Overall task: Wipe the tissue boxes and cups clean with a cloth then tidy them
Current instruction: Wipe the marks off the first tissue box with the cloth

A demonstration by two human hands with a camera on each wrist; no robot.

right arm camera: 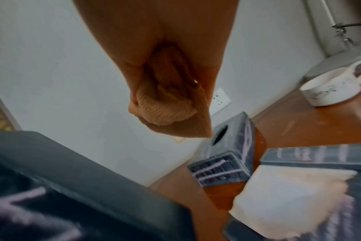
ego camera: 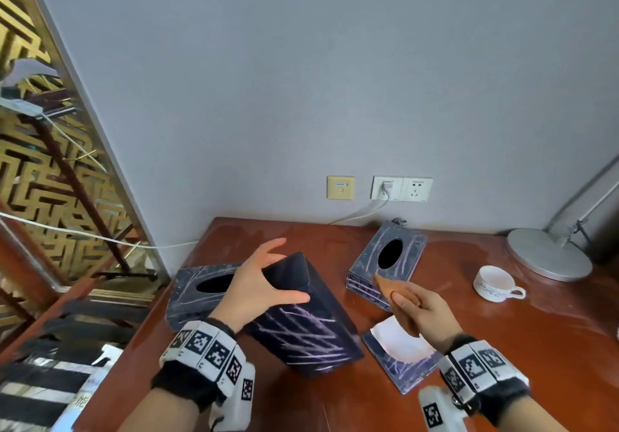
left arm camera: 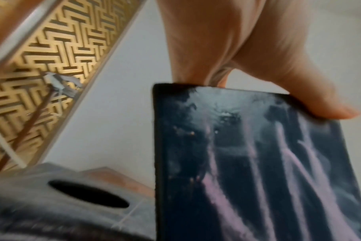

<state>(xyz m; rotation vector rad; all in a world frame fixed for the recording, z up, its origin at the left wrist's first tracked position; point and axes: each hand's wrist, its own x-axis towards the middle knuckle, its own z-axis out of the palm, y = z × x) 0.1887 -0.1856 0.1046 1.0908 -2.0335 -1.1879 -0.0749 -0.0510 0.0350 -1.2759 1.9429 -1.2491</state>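
My left hand (ego camera: 273,279) grips the upper end of a dark tissue box (ego camera: 301,324) streaked with chalky lilac marks, tilting it up off the table; the thumb (left arm camera: 311,97) lies on its marked face (left arm camera: 247,163), with the fingers behind. To the right, my right hand (ego camera: 410,306) holds a bunched orange cloth (ego camera: 397,289) (right arm camera: 169,106) in the air, apart from the box. A second marked box (ego camera: 201,292) lies flat behind my left hand. A third (ego camera: 388,260) stands tilted near the wall. A fourth, flat box (ego camera: 402,361) shows white tissue. A white cup (ego camera: 495,284) stands at the right.
The red-brown table (ego camera: 502,348) meets a grey wall with sockets (ego camera: 402,188) and a white cable. A lamp's round metal base (ego camera: 549,254) sits at the back right, past the cup. A gold lattice screen (ego camera: 50,180) stands off the table's left edge.
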